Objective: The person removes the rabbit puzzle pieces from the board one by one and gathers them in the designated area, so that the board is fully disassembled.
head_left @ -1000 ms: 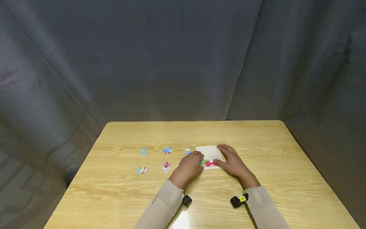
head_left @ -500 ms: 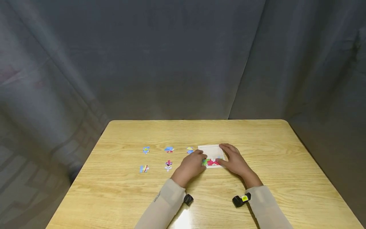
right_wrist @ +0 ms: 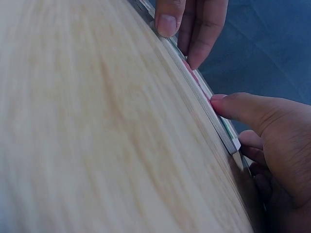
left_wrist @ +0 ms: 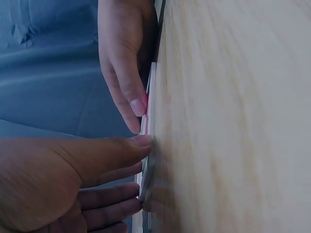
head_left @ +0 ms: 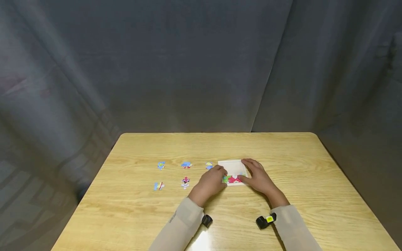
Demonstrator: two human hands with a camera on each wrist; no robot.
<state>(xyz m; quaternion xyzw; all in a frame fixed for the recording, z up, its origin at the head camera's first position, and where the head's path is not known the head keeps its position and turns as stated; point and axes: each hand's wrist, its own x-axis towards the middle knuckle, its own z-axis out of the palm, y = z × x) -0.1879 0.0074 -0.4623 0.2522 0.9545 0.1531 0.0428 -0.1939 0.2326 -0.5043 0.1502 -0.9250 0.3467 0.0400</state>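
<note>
A small, pale, shallow puzzle tray (head_left: pixel 229 165) lies on the table between both hands. Along its near side runs a row of fitted puzzle pieces (head_left: pixel 232 179) in green, red and white; its far part shows bare wood. My left hand (head_left: pixel 211 180) holds the tray's near left corner, with the thumb (left_wrist: pixel 141 141) at the front rim and the fingers over the left side, which they partly hide. On the opposite side my right hand (head_left: pixel 259 178) grips the tray, its thumb (right_wrist: pixel 221 98) on the red piece and its other fingers along the outer edge.
Left of the tray, loose puzzle pieces lie in two rows: a blue-yellow piece (head_left: pixel 161 165), a blue-red piece (head_left: pixel 186 165), a yellow-blue piece (head_left: pixel 209 165), a striped piece (head_left: pixel 158 186) and a piece with a cartoon face (head_left: pixel 185 182). Grey curtains (head_left: pixel 194 69) hang behind the wooden table (head_left: pixel 282 150).
The head view has shifted slightly, so the scene sits a little further right. Both hands stay at the tray, with hardly any movement of the fingers.
</note>
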